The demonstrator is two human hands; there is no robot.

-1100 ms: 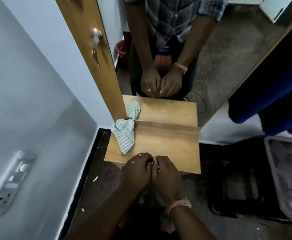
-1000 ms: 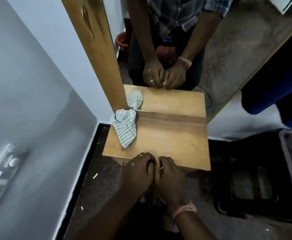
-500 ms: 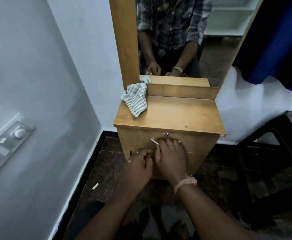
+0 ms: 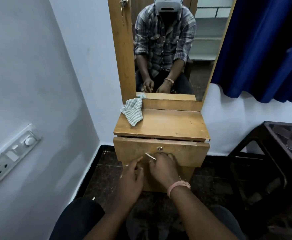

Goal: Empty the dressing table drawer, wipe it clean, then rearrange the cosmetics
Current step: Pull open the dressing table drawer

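Observation:
A small wooden dressing table (image 4: 167, 125) stands against the wall under a tall mirror (image 4: 205, 49). Its drawer (image 4: 185, 153) is out by a narrow gap below the top, and the contents are hidden. My right hand (image 4: 162, 168) has its fingers curled over the metal drawer handle (image 4: 150, 156), just below the keyhole (image 4: 159, 148). My left hand (image 4: 131, 179) is beside it to the left, fingers relaxed and holding nothing, with the index tip near the drawer front. A striped cloth (image 4: 132, 111) lies crumpled on the top's back left corner.
A switchboard (image 4: 12, 156) is fixed to the left wall. A dark stool or frame (image 4: 262, 161) stands close on the right of the table. A blue curtain (image 4: 262, 49) hangs above it. My knees frame the dark floor in front.
The view has pulled back and down from above the table top to facing the drawer front. The drawer has come out slightly. My left hand has come away from my right.

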